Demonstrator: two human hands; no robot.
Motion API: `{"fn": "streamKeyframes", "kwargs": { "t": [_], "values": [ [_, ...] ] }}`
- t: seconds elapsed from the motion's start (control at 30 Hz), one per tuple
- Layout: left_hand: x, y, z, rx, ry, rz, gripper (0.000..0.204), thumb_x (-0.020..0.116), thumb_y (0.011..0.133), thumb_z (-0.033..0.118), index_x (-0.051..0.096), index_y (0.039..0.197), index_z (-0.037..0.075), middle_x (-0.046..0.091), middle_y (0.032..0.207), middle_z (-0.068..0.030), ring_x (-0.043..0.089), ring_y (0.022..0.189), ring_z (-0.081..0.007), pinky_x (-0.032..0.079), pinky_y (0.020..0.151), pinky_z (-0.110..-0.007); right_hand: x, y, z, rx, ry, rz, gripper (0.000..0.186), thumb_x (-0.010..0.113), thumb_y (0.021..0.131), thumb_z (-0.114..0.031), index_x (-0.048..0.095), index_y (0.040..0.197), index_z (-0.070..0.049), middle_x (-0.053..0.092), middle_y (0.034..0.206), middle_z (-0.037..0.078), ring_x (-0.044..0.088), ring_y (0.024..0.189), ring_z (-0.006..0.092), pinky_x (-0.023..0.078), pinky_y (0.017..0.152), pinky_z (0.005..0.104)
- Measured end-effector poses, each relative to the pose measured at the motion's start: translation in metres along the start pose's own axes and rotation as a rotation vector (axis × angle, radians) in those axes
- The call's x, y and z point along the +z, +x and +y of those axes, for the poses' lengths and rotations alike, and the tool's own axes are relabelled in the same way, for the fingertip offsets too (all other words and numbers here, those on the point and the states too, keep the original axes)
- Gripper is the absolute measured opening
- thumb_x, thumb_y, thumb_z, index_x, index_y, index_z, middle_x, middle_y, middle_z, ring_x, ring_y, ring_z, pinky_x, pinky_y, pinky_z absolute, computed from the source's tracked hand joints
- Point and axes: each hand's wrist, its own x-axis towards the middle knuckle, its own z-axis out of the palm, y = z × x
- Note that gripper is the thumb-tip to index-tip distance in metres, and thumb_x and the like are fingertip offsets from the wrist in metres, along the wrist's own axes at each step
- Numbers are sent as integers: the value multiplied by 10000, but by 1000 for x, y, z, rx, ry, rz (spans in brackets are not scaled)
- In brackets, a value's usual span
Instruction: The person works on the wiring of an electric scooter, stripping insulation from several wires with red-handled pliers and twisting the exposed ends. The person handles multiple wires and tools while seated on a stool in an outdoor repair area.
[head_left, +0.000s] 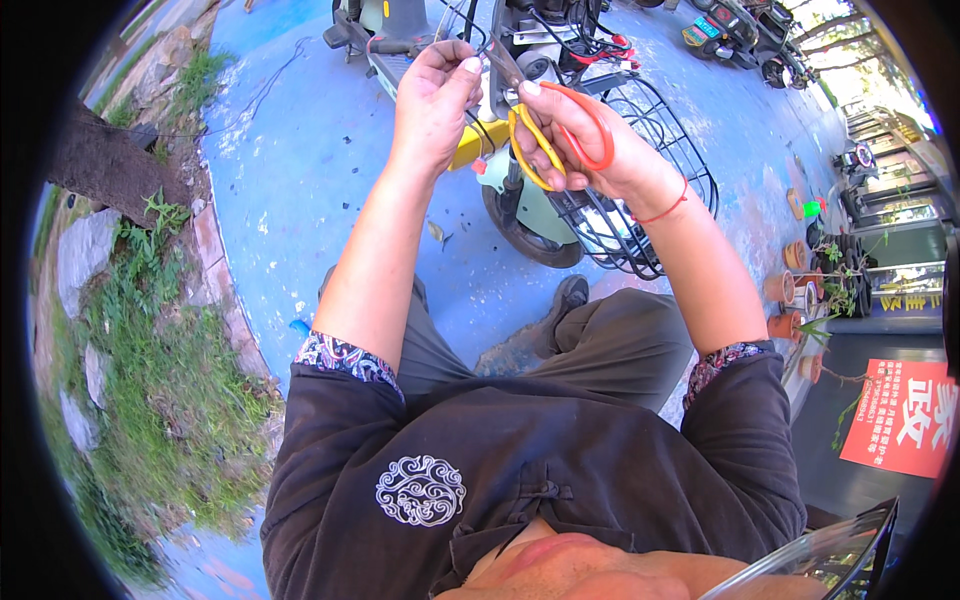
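Observation:
My left hand (436,105), fingers closed, pinches thin dark wires (477,42) at the top middle. Beside it my right hand (600,145) grips a cutting tool with red and yellow handles (590,119); I cannot tell whether this is one tool or two. Its metal jaws (503,62) reach up to the wires at my left fingertips. Below and behind my hands are a two-wheeled scooter's yellow panel (468,151), a small red connector (480,165), a front wheel (530,240) and a black wire basket (690,190).
More scooters (730,35) stand at the upper right. Potted plants (785,288) and a dark board with a red sign (890,410) line the right side. At left are a tree trunk (110,160), rocks (85,260) and grass beside the blue pavement (280,250). My bent legs are below.

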Motion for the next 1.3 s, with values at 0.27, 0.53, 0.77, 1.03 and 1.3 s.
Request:
{"fn": "streamKeyframes", "kwargs": {
  "t": [0.27, 0.53, 0.77, 1.03, 1.3],
  "values": [
    [-10, -1, -2, 0, 26, -49, 229, 708, 975, 128, 613, 1164, 40, 649, 1028, -9, 613, 889, -81, 511, 784, -243, -17, 11, -6, -32, -178, 30, 561, 621, 970, -573, 602, 727, -68, 557, 547, 28, 541, 415, 78, 380, 386, 191],
    [-6, -3, -1, -7, 95, -43, 168, 667, 992, 80, 590, 1136, 43, 598, 939, -7, 527, 803, -90, 448, 729, -259, -28, 12, -10, -13, -607, 158, 605, 742, 898, -582, 664, 692, -19, 527, 533, -5, 537, 446, 88, 402, 448, 233],
    [-7, -2, 6, -99, -194, -102, 115, 645, 985, 59, 581, 1079, 72, 556, 881, -8, 491, 770, -120, 423, 708, -295, -22, -6, -11, -18, -499, 136, 626, 699, 918, -611, 683, 745, -10, 523, 543, -4, 566, 500, 90, 430, 492, 238],
    [-4, -2, 1, -98, -290, -15, 88, 527, 1041, 132, 583, 1028, 65, 607, 935, -63, 519, 794, -144, 431, 725, -321, 6, -26, 4, -21, -84, -21, 572, 547, 1019, -566, 620, 794, -46, 567, 605, 19, 518, 475, 87, 384, 473, 239],
    [-5, -6, -11, -82, -273, 48, 131, 515, 1055, 139, 576, 1086, 27, 626, 967, -68, 554, 819, -158, 445, 740, -319, 18, -15, 12, 43, 9, -32, 610, 576, 995, -599, 638, 842, -11, 578, 626, 31, 590, 483, 119, 410, 420, 230]
  ]
}}
